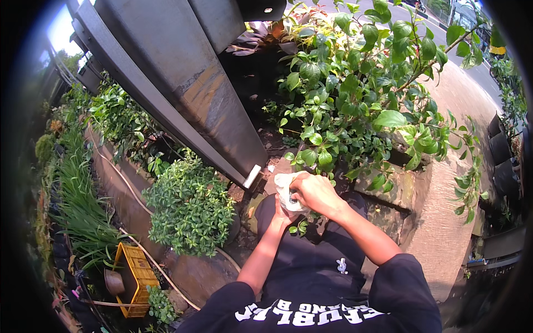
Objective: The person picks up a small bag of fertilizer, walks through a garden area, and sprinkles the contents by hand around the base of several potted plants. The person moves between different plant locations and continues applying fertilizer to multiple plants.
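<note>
A crumpled whitish bag, apparently plastic, is held in front of my knees. My left hand supports it from below and from the left side. At the bag's mouth, my right hand has its fingers bent inward over the opening. Something dark shows inside near those fingertips, too small to name. Whether the right fingers pinch the bag or something within it is hidden. Just beyond the bag is the base of a grey metal post with a small white block at its foot.
A rounded leafy bush grows at the left, beside a long hose. A yellow plastic crate lies at the lower left with a brown pot. Leafy branches overhang the right side, near a stone-edged path. Dark plant pots stand farther right.
</note>
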{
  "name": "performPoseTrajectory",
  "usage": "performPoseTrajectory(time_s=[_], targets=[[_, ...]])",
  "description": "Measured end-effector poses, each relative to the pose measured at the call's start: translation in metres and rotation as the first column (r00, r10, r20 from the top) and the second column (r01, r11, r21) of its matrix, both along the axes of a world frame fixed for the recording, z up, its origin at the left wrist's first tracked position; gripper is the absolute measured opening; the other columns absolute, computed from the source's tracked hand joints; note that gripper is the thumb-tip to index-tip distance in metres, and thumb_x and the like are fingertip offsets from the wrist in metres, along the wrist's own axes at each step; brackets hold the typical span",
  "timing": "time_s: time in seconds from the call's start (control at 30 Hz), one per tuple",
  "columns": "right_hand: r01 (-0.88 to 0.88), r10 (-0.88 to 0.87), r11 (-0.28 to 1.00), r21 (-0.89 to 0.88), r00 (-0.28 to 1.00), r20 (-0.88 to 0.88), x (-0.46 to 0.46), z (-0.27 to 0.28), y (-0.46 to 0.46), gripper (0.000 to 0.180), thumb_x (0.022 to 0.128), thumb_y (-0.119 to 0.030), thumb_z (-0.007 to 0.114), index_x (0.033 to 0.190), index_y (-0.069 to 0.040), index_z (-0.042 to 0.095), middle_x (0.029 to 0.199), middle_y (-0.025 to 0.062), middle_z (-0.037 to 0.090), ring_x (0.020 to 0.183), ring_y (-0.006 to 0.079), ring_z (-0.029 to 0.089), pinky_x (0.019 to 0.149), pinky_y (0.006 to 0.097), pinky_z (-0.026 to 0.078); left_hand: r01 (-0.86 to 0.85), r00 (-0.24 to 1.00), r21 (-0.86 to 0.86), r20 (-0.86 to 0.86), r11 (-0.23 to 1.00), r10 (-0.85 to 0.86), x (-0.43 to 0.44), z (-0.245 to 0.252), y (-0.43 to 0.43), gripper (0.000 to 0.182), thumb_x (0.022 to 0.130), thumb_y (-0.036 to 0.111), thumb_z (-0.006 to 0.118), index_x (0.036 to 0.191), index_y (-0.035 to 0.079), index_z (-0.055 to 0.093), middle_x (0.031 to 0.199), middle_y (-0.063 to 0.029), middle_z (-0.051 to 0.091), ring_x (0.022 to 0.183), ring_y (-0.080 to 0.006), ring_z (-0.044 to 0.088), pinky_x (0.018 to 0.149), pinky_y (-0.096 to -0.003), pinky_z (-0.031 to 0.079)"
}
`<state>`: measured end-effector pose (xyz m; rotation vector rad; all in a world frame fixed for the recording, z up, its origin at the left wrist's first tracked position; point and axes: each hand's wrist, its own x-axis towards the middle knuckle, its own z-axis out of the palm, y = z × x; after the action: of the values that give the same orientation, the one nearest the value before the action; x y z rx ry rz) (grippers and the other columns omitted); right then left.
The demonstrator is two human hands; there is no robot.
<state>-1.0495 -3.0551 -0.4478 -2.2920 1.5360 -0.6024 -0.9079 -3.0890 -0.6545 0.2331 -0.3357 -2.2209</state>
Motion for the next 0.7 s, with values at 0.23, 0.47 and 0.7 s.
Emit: performPoseTrajectory(time_s=[0.23,0.47,0.7], targets=[[-0.005,0.001,0.997,-0.072,0.999,-0.050,0.004,-0.017,0.002,0.025,0.072,-0.012,0.073,0.094,0.000,0.071,0.094,0.0168,0.067,0.087,0.0352,0.067,0.070,0.0441,0.054,0.048,0.998,-0.075,-0.028,0.996,-0.050,0.004,0.013,0.003,0.093,0.065,0.065,0.078,0.139,0.018,0.046,0.085,0.0022,0.060,0.085,-0.0134,0.063,0.090,-0.0378,0.054],[0.030,-0.028,0.996,-0.088,0.999,0.017,0.009,-0.031,0.003,0.019,0.071,-0.008,0.068,0.088,0.001,0.071,0.087,0.0169,0.065,0.079,0.0354,0.067,0.064,0.0444,0.054,0.000,0.998,0.037,0.057,0.999,-0.002,0.003,0.002,0.002,0.093,0.067,0.071,0.072,0.139,0.018,0.047,0.100,-0.0006,0.064,0.099,-0.0185,0.063,0.095,-0.0428,0.052],[0.049,-0.035,0.985,-0.165,0.996,0.081,0.007,-0.037,-0.002,0.011,0.075,-0.008,0.063,0.080,0.001,0.068,0.084,0.0196,0.066,0.078,0.0365,0.066,0.065,0.0450,0.052,0.072,0.995,-0.051,0.069,0.996,-0.068,0.004,-0.005,-0.001,0.094,0.069,0.074,0.067,0.141,0.019,0.044,0.142,-0.0089,0.049,0.129,-0.0291,0.050,0.107,-0.0507,0.043]])
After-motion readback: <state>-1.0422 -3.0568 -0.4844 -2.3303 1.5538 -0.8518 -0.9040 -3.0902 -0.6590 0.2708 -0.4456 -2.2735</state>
